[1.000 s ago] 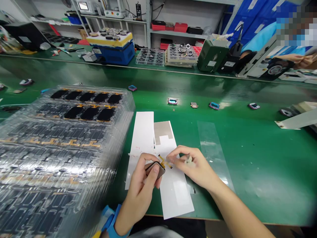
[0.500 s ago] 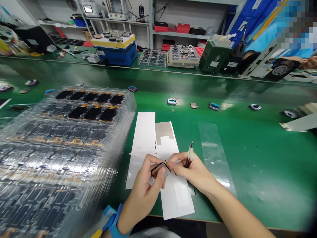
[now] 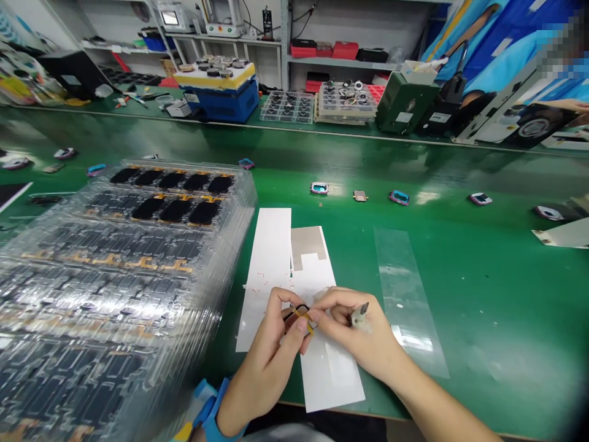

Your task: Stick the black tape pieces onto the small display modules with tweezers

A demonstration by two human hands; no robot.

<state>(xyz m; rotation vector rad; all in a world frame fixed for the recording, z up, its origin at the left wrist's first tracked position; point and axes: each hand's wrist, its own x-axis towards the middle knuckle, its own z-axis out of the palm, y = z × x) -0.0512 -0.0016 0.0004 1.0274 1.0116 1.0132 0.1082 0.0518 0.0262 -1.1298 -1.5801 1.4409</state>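
Between thumb and fingers, my left hand grips a small watch-size display screen with a black rim. An orange flex cable lies across its back, partly behind my thumb. Thumb and forefinger of my right hand pinch at the screen's right edge, by the cable; the exact contact is hidden. Tucked in the same hand are what look like tweezers, wrapped in pale tape. Below both hands lie a white paper strip and a second white strip, dotted with tiny red scraps.
Stacked clear trays with display screens fill the left side. A clear film strip lies at right. Small watch housings are spread along the bench's far part. Beyond stand a blue box and a green box; a co-worker's blue sleeve shows behind.
The screen has turned in my left fingers, and its orange cable now shows across it. My right hand has rotated, tipping the tweezers from upright toward me.
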